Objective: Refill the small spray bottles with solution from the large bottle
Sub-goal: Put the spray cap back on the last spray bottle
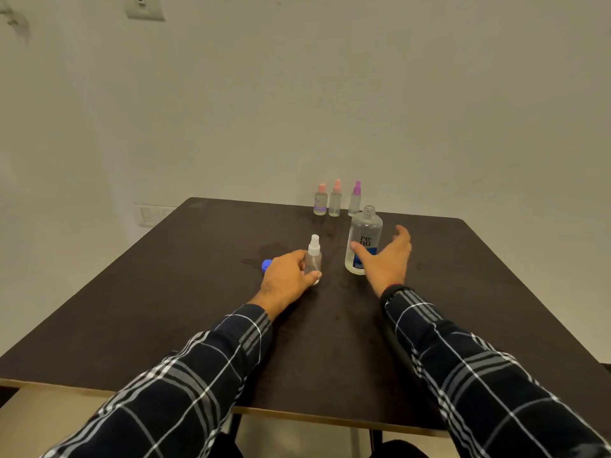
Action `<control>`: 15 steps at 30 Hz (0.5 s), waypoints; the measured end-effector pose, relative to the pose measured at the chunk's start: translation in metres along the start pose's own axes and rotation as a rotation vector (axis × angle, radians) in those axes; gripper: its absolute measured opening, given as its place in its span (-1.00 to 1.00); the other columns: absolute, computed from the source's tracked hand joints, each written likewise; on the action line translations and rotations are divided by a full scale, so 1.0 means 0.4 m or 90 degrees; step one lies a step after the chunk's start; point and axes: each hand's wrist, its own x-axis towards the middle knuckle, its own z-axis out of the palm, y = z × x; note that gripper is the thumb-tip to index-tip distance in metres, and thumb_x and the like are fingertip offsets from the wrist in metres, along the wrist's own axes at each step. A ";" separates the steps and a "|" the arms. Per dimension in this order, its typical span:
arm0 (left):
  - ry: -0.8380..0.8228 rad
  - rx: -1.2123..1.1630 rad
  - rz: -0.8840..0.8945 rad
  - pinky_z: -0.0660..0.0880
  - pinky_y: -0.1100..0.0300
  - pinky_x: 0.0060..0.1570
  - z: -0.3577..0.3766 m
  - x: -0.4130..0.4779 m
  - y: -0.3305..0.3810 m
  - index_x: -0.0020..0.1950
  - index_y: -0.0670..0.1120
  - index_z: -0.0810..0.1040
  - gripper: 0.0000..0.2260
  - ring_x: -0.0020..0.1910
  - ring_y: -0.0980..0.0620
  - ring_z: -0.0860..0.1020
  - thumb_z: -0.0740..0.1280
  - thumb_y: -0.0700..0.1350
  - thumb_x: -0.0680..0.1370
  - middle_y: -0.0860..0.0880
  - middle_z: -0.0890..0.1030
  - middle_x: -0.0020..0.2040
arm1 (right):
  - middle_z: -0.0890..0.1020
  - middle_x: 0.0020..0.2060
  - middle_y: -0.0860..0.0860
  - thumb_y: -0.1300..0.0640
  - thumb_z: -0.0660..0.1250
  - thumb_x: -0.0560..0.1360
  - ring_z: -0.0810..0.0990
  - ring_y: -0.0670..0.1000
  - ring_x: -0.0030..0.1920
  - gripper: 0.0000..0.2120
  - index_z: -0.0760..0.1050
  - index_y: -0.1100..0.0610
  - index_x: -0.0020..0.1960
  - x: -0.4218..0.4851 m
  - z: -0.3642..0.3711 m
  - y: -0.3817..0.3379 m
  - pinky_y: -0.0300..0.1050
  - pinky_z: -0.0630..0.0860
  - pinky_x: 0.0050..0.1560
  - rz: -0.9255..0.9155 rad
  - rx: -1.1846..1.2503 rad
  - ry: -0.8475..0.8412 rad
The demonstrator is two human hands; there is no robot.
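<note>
A small clear spray bottle point(313, 256) with a white sprayer stands upright on the dark table point(198, 292); my left hand point(287, 276) grips its lower body. The large clear bottle point(363, 239), uncapped, with a blue label, stands just to its right. My right hand point(385, 259) is spread beside that bottle, thumb in front of the label, fingers straight and apart from it. Three more small spray bottles stand at the table's far edge: two with pink tops point(320, 200) point(335, 199) and one with a purple top point(355, 199).
A blue cap point(266, 265) lies on the table just left of my left hand. A pale wall stands close behind the table's far edge. The table's near edge runs across the bottom, under my plaid sleeves.
</note>
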 end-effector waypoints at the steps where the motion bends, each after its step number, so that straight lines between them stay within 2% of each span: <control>1: -0.006 0.005 0.004 0.47 0.23 -0.01 -0.001 0.007 -0.003 0.25 -0.04 0.54 -0.65 0.00 0.08 0.57 0.44 0.06 0.53 0.04 0.63 0.04 | 0.28 0.50 0.12 -0.01 0.59 0.35 0.33 0.14 0.46 -0.02 0.06 0.04 0.57 0.013 -0.002 0.003 0.12 0.35 0.44 0.012 0.024 -0.046; 3: -0.033 0.015 0.008 0.48 0.23 -0.09 -0.010 0.024 -0.009 0.18 -0.07 0.56 -0.68 -0.03 0.06 0.58 0.45 0.07 0.52 0.02 0.63 0.00 | 0.34 0.48 0.11 0.01 0.58 0.38 0.38 0.14 0.44 -0.03 0.04 0.03 0.58 0.027 -0.004 0.008 0.11 0.37 0.43 0.032 0.060 -0.101; 6: -0.061 0.020 0.027 0.56 0.08 0.03 -0.022 0.067 -0.012 0.15 -0.07 0.58 -0.66 -0.02 0.04 0.60 0.48 0.09 0.48 0.02 0.65 0.00 | 0.50 0.36 0.02 0.05 0.54 0.43 0.48 0.08 0.36 -0.28 0.26 0.02 0.48 0.032 0.005 0.025 0.04 0.44 0.35 0.017 0.058 -0.143; 8: -0.051 0.010 0.046 0.53 0.13 0.04 -0.028 0.098 -0.007 0.17 -0.04 0.59 -0.68 0.01 0.05 0.61 0.48 0.05 0.48 0.06 0.65 0.02 | 0.52 0.33 0.00 0.06 0.52 0.44 0.49 0.06 0.34 -0.37 0.32 0.01 0.43 0.030 0.015 0.034 0.03 0.45 0.36 -0.004 0.035 -0.154; 12: -0.040 -0.008 0.060 0.42 0.22 -0.02 -0.027 0.183 -0.003 0.24 0.00 0.58 -0.67 -0.02 0.09 0.56 0.47 0.01 0.50 0.09 0.60 0.02 | 0.54 0.31 -0.01 0.03 0.52 0.44 0.51 0.05 0.31 -0.37 0.31 0.02 0.42 0.053 0.029 0.044 0.06 0.47 0.34 -0.022 -0.003 -0.143; 15: -0.017 0.001 0.056 0.40 0.22 -0.02 -0.035 0.256 -0.014 0.28 -0.02 0.58 -0.63 -0.01 0.06 0.56 0.48 0.00 0.50 0.01 0.64 0.08 | 0.54 0.30 0.00 0.01 0.52 0.44 0.53 0.06 0.29 -0.36 0.32 0.04 0.41 0.070 0.037 0.048 0.06 0.47 0.33 -0.028 -0.028 -0.136</control>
